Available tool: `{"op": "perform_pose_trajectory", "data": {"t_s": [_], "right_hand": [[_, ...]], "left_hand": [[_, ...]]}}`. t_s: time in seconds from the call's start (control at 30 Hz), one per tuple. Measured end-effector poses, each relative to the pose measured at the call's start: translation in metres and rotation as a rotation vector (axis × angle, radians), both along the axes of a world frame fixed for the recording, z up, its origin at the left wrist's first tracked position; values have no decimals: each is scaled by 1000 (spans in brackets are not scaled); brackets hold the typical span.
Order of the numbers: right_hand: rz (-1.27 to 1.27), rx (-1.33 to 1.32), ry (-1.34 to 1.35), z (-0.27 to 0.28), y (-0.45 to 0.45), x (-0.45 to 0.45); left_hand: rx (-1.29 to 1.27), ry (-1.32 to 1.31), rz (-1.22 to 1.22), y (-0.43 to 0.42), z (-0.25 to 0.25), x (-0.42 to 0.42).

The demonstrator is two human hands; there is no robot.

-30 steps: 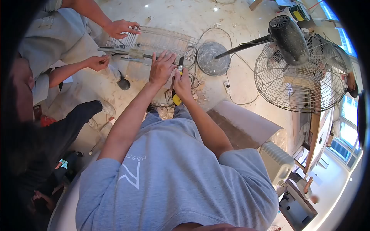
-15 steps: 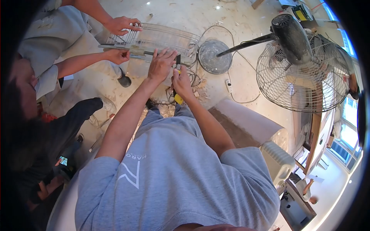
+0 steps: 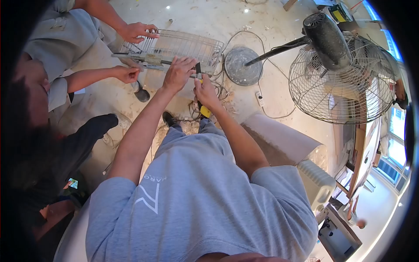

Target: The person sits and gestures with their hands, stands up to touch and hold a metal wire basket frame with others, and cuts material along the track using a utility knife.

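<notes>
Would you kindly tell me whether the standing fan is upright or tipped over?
The fan is upright: its round base sits flat on the floor, and its pole stands up from it.

There's a shallow silver wire rack (image 3: pixel 188 43), a grey rail (image 3: pixel 152 58) along its near edge, reaching under the left grip (image 3: pixel 178 75). There, the right grip (image 3: pixel 206 92) has a black-headed tool (image 3: pixel 204 112), its yellow-and-black handle pointing away from the rack.

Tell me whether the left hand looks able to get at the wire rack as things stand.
Probably yes: the left hand lies close by the near side of the wire rack, and the wires just beyond look uncovered, though depth is hard to judge.
</notes>
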State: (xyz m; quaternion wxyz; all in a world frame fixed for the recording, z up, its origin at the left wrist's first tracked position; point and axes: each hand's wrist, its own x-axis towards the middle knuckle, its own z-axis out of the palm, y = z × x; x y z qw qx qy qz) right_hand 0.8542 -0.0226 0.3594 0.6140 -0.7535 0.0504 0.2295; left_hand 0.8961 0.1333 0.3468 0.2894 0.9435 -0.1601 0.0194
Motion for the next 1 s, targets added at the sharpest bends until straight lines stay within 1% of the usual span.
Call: {"op": "perform_pose_trajectory", "data": {"t_s": [0.07,0.17,0.27,0.37,0.47,0.57,0.67,0.77,0.87,0.93,1.0], "right_hand": [[31,-8,46,1,-5,5],[88,13,13,3,-12,11],[105,-32,-45,-10,-19,14],[-73,-128,-187,-28,-9,3],[-94,-115,-104,-21,-1,2],[7,-211,-161,-26,-2,4],[-19,-38,0,-1,5,6],[-141,-27,-71,-3,2,2],[-108,-76,-21,10,6,5],[-91,-38,-16,2,10,8],[-89,-23,-40,-7,9,10]], "left_hand": [[-15,-10,-8,2,-2,3],[-42,-6,-33,5,-2,5],[-60,15,-61,6,-1,9],[-55,16,-67,8,-1,11],[-64,3,-72,10,-1,10],[-58,-6,-67,9,-5,12],[-68,5,-65,9,-2,11],[-70,-3,-58,10,1,12],[-93,29,-62,7,7,11],[-103,54,-91,11,8,15],[-92,20,-71,8,7,14]]}}
